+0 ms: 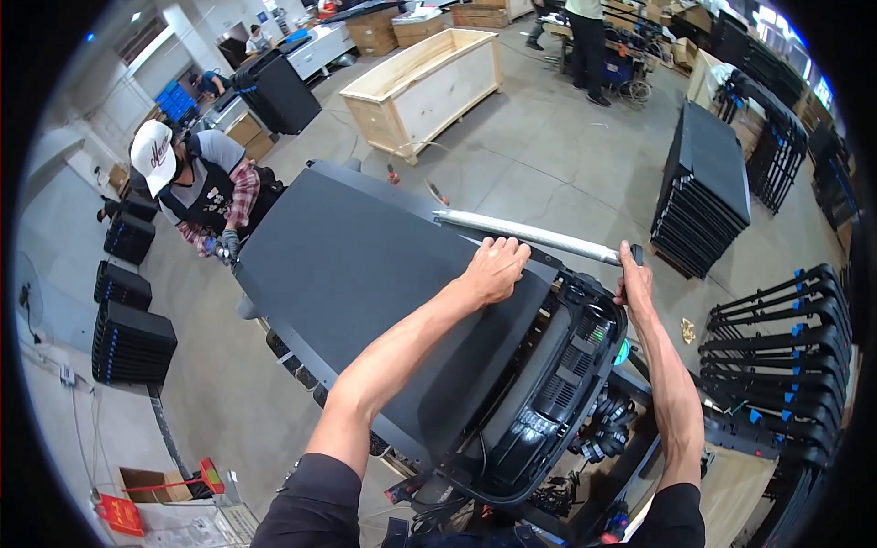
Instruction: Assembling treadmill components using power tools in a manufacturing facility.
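left hand [494, 268] flat on wide dark grey treadmill deck [365, 274], right hand [633, 279] gripping silver rail [530, 235]; looks heavy, stiff, so hold by the frame edges.

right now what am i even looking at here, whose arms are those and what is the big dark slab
This is one picture from a wide fisheye camera worn on a person's head, looking down, so straight edges bend near the rim. The two bare arms from the lower edge are that person's own. The left hand rests flat on the far edge of a large dark grey flat panel. The right hand closes its grip on the end of a long silver metal bar lying along that edge. Under the panel's right end sits a black frame with cables and vents. At the panel's left corner a co-worker in a white cap holds it with gloved hands. Stacks of black panels and a pale wooden crate stand on the concrete floor.
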Motion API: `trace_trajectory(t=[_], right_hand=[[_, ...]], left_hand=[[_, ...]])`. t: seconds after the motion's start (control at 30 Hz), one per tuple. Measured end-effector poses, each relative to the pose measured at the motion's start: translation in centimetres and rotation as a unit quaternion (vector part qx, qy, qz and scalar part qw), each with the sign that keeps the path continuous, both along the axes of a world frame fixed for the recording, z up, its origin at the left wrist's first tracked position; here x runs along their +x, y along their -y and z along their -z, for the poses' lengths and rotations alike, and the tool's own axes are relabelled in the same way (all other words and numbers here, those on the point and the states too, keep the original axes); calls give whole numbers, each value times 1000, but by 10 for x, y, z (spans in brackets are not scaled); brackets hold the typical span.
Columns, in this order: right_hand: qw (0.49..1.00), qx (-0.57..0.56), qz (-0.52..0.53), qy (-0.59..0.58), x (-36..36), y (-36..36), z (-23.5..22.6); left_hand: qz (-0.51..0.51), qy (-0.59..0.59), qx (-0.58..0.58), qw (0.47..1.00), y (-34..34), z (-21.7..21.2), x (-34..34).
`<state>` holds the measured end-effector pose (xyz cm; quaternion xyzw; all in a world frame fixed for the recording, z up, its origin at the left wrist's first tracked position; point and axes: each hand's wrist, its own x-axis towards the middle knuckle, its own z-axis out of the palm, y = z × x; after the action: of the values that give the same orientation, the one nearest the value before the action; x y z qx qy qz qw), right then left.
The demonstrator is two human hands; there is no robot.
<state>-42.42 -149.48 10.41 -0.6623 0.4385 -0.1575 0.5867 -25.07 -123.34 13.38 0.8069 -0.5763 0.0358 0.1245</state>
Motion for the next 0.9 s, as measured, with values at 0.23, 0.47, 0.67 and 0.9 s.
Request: trace_trajectory(t=[0.23, 0.47, 0.67, 0.9], right_hand=[[973, -47, -221, -52, 83, -52, -26], [844, -188, -482, -141, 152, -96, -58], [819, -277, -488, -118, 157, -122, -32], [837, -203, -497, -108, 99, -136, -16]], left_hand=[[-83, 67, -193, 975, -22, -14, -66], [-43, -289, 18, 956, -166, 0, -319], [-54, -172, 6, 984, -212, 30, -363], [13, -234, 15, 972, -289, 33, -371]])
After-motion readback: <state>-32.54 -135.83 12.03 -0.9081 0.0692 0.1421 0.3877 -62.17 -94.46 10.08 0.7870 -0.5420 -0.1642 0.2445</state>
